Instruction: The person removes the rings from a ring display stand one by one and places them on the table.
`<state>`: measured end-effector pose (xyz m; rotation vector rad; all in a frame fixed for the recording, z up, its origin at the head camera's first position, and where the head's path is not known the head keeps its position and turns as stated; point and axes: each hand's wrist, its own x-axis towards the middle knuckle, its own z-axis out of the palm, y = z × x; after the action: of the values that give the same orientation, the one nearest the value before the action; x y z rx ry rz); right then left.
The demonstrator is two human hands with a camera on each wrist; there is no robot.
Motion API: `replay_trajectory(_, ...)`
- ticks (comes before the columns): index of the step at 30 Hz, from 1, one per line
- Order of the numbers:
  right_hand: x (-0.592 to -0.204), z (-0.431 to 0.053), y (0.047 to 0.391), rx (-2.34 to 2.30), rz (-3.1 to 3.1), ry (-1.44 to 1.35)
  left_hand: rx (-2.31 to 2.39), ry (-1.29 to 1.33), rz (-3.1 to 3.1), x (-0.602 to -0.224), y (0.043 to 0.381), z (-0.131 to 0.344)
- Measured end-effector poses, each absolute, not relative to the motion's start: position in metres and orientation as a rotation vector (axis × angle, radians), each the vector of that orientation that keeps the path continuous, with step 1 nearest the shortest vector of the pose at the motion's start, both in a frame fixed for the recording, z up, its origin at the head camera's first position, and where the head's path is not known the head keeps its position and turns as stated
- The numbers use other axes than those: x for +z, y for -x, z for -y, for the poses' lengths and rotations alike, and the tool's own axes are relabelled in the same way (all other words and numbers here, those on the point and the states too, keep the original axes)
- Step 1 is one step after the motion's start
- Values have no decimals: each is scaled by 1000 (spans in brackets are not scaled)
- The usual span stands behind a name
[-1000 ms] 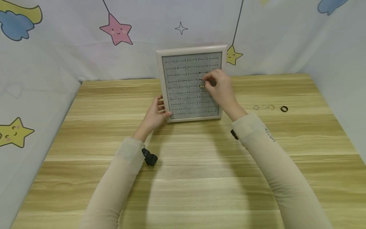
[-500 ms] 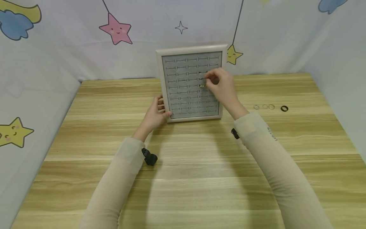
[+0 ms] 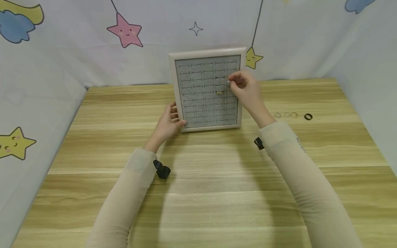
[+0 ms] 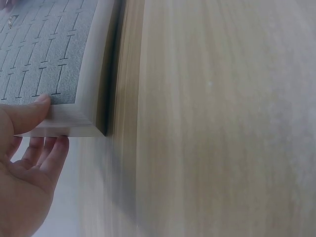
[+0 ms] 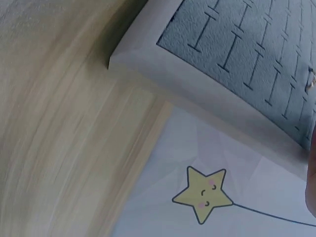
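Note:
A ring display board with a pale frame [image 3: 208, 52] and grey slotted padding [image 3: 198, 103] stands upright at the back of the table. My left hand [image 3: 167, 125] grips its lower left edge; the left wrist view has the thumb [image 4: 29, 114] on the front and the fingers behind. A gold ring [image 3: 219, 92] sits in one slot. Just right of it, my right hand [image 3: 248, 91] pinches a small shiny silvery ring [image 3: 228, 81] in front of the padding, mostly hidden by the fingertips. In the right wrist view only a finger [image 5: 311, 182] shows at the edge.
To the right on the wooden table [image 3: 211, 193] lie several rings in a row: thin ones such as a gold ring [image 3: 294, 115], and a black ring [image 3: 308, 116] at the end. A white curtain [image 3: 155, 65] with stars hangs close behind the board.
My right hand has drawn back to the right from the slots, with the silvery ring showing at its fingertips. The left hand and the board stay put.

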<state>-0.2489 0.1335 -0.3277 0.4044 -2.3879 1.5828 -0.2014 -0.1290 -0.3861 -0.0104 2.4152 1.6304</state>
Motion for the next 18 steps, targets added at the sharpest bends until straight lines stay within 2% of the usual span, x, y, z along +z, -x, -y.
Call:
replay_trajectory(11,-327,-169,254,1735,2299,-127,1632,16,-2411,-386,201,130)
replay_trajectory(18,-335,-203,253,1657,2364,-19,1644,6,-2407,-387,201,129)
